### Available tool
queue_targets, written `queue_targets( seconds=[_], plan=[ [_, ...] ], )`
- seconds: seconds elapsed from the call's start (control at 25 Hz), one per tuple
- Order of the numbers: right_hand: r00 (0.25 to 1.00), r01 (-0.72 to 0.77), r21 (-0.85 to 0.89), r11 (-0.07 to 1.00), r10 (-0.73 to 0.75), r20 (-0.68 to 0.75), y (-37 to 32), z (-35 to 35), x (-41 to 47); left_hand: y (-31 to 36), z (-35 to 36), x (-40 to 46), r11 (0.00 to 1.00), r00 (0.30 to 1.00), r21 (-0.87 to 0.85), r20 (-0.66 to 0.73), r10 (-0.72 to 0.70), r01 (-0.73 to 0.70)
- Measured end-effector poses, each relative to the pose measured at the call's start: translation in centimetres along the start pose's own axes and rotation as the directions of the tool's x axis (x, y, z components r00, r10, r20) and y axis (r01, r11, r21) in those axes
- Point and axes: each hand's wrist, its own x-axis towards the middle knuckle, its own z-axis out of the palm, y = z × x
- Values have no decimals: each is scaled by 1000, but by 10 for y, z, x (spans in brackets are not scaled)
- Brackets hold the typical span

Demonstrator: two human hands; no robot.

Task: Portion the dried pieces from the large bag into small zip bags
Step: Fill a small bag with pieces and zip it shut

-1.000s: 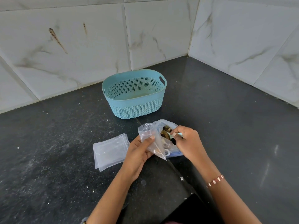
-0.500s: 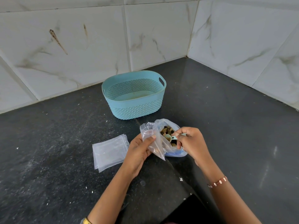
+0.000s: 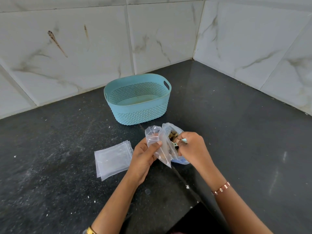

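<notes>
A large clear bag [image 3: 172, 130] with brown dried pieces [image 3: 173, 135] inside sits open on the dark counter. My left hand [image 3: 143, 156] holds a small clear zip bag [image 3: 157, 144] upright, thumb pressed on its front, right beside the large bag's mouth. My right hand [image 3: 192, 147] is curled round the handle of a small pale-teal scoop [image 3: 184, 141], whose bowl is down among the pieces. A few pieces show through the small bag's lower part.
A stack of flat empty zip bags [image 3: 113, 159] lies left of my left hand. A teal perforated basket [image 3: 138, 114] stands behind the bags, near the tiled wall corner. White specks dot the black counter [image 3: 50, 166].
My right hand has shifted slightly with the scoop inside the large bag. My left hand and the small bag have stayed almost still.
</notes>
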Motion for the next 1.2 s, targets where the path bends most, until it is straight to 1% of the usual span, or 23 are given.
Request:
queue_targets(
  seconds=[0.08,0.16,0.2,0.24,0.32,0.4,0.56,0.68,0.76,0.88,0.96,1.2],
  plan=[
    [996,-91,221,971,89,18,4,-2,0,2,1,0,999,1000,34,3,1,-1],
    [973,-231,466,854,211,95,8,-9,2,4,1,0,996,1000,94,-30,-8,11],
    [958,-284,537,794,253,133,10,-12,3,4,0,0,993,999,117,-45,-12,17],
    [947,-318,568,759,275,164,12,-15,5,5,-1,0,991,999,133,-49,-14,21],
    [935,-354,585,730,280,216,13,-17,7,5,-2,-1,988,999,152,-45,-18,25],
    [932,-362,581,729,273,238,12,-17,6,4,-3,-2,988,999,152,-49,-23,30],
    [964,-256,473,843,187,188,9,-14,2,4,-6,-2,987,999,156,-34,-33,38],
    [970,-230,451,863,164,181,8,-12,2,3,-7,-3,986,998,160,-49,-39,47],
    [962,-268,498,825,199,189,10,-13,3,3,-8,-2,979,998,199,-54,-31,41],
    [944,-329,608,723,255,209,14,-17,6,1,-11,1,944,999,328,-51,-4,20],
    [938,-345,647,680,267,220,17,-21,6,2,-13,2,913,999,409,-34,19,-4],
    [934,-357,672,649,264,241,18,-22,7,7,-17,-2,841,996,534,46,72,-85]
  ],
)
